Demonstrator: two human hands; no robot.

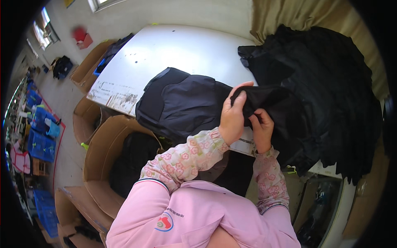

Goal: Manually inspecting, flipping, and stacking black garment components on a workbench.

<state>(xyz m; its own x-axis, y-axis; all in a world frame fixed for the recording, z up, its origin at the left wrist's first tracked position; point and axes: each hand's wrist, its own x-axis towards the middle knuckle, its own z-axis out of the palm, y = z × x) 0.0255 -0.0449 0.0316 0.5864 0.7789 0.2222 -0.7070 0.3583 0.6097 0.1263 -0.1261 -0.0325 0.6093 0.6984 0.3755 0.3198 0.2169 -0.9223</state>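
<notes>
A black garment (275, 99) of soft cloth lies under both my hands, between two piles; its exact kind is hard to tell. My left hand (232, 118) grips its near left edge, with the thumb on top and the fingers behind the fold. Close beside it, my right hand (263, 130) pinches the same cloth between bent fingers and thumb. To the left, a stack of dark garments (186, 99) with smooth panels lies at the front of the white table (186, 47). A large heap of black garments (331, 91) covers the right side.
An open cardboard box (101, 155) with dark cloth inside stands left of me, below the table's edge. More boxes (84, 113) line that side. Blue crates (42, 144) sit farther off on the floor. A tan curtain (306, 14) hangs behind the heap.
</notes>
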